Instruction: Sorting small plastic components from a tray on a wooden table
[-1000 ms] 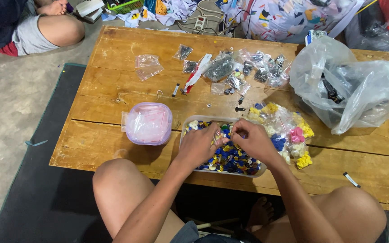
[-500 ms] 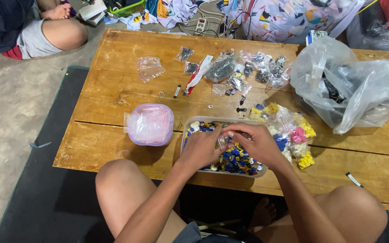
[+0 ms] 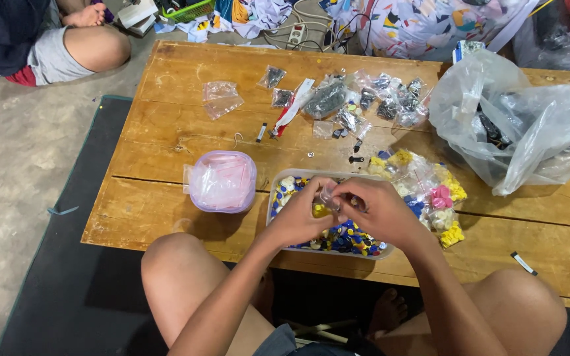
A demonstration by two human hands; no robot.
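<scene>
Left hand point(image 3: 301, 221), right hand point(image 3: 380, 209) pinched together on small clear bag point(image 3: 328, 196), probably, above tray point(image 3: 273, 198); loose grip could spill pieces.

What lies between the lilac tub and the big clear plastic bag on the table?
In the head view, between the lilac tub and big clear bag: a tray of coloured pieces and small filled bags.

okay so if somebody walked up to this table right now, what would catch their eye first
Most likely the two hands, left hand and right hand, meeting over a shallow tray of small colourful pieces at the near edge of the wooden table, pinching a tiny clear bag between them. Next, the big crumpled clear plastic bag at the right, and the round pink-filled container left of the tray.
</scene>
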